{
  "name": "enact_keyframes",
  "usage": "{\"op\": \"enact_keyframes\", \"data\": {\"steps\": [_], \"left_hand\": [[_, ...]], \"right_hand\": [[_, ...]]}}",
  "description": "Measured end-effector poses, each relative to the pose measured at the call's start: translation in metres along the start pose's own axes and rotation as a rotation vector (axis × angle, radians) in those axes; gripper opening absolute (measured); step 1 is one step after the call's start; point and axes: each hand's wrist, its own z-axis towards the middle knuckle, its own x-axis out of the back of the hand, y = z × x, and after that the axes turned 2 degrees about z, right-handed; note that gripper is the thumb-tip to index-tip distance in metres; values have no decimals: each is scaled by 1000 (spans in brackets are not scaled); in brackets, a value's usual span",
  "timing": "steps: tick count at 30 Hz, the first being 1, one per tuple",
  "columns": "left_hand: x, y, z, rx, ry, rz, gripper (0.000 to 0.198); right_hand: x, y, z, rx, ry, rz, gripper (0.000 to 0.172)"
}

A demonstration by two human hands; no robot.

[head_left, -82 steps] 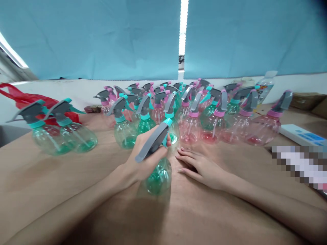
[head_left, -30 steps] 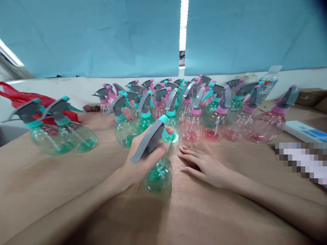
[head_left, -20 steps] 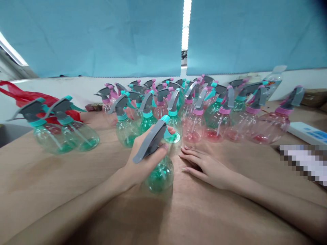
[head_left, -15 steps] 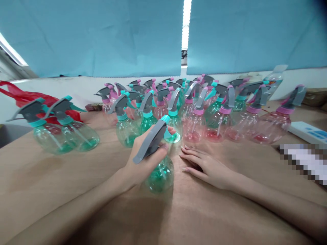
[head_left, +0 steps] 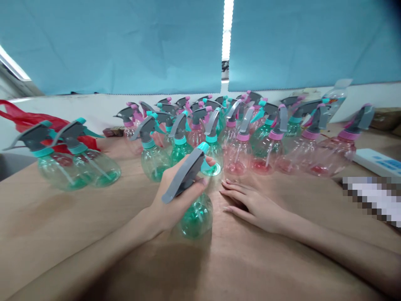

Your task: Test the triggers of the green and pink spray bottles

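My left hand (head_left: 175, 200) is wrapped round the neck of a clear green spray bottle (head_left: 196, 215) with a grey trigger head (head_left: 184, 174) and a teal nozzle. The bottle stands on the brown table (head_left: 94, 234) right in front of me. My right hand (head_left: 250, 202) lies flat on the table just right of the bottle, fingers stretched out and holding nothing.
Several green and pink spray bottles (head_left: 238, 142) crowd the table beyond my hands. Two green bottles (head_left: 78, 161) stand apart at the left, near a red bag (head_left: 25, 119). A white box (head_left: 376, 161) lies at the right. Blue curtains hang behind.
My left index finger has stretched out along the trigger head. The bottle and my right hand stay where they were; the view only shifts slightly.
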Motion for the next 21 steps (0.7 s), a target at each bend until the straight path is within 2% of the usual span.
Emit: {"op": "enact_keyframes", "data": {"steps": [12, 16, 21], "left_hand": [[6, -13, -1, -67, 14, -21, 17], [6, -7, 0, -89, 50, -21, 10], [5, -1, 0, -61, 50, -52, 9]], "right_hand": [[1, 0, 0, 1, -12, -5, 57], [0, 1, 0, 1, -12, -10, 58], [-1, 2, 0, 1, -2, -3, 57]]}}
